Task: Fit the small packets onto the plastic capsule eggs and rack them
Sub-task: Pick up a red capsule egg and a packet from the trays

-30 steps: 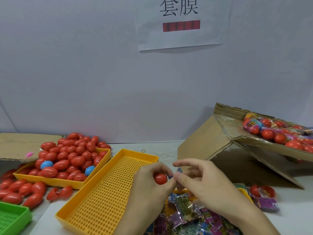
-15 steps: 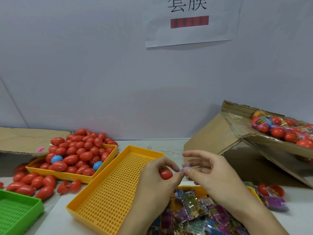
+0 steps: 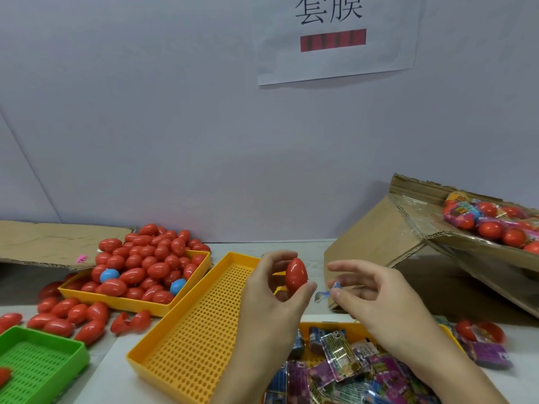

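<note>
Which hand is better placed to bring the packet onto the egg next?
Right. The right hand already pinches the small blue packet beside the red capsule egg, which the left hand holds upright, so the left likely just steadies it.

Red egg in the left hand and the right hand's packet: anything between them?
Nothing in the head view: the red egg and small blue packet are apart, open gap between.

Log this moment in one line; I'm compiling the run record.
left hand: holds red egg | right hand: pinches small packet | perforated orange tray: empty
</note>
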Tool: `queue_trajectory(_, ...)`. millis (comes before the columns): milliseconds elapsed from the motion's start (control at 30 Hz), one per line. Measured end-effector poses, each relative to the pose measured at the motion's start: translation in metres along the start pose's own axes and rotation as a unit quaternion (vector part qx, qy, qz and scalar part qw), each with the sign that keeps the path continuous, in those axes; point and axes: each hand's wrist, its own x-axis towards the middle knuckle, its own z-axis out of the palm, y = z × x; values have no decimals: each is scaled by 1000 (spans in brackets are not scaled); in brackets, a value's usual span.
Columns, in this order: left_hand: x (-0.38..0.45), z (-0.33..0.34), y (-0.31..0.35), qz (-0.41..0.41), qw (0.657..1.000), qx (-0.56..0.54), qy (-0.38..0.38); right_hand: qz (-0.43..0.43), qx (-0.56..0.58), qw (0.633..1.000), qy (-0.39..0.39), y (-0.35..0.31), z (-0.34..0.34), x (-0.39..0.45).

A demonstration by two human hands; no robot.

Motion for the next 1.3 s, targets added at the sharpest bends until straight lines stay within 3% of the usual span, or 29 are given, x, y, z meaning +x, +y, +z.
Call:
queue_trajectory(200, -1, 0, 2, 73, 994, 69, 52, -2, -7, 1000, -6, -1, 1, 0)
queue_trajectory(400, -2, 1, 2, 70, 994, 65, 45, -1, -12, 1000, -12, 0, 1, 0)
queue_trajectory(533, -1, 0, 5, 5, 997, -70, 15, -3, -11, 1000, -12, 0, 1, 0)
queue_trajectory(667, 1, -2, 12, -81, 951, -300, -7, 0, -6, 1000, -10, -1, 1, 0)
queue_trajectory(1067, 0, -3, 15, -108, 926, -358, -42, 4, -8, 1000, -8, -3, 1, 0)
queue_trajectory(1300, 2, -5, 14, -180, 867, -460, -62, 2, 0, 1000, -7, -2, 2, 0)
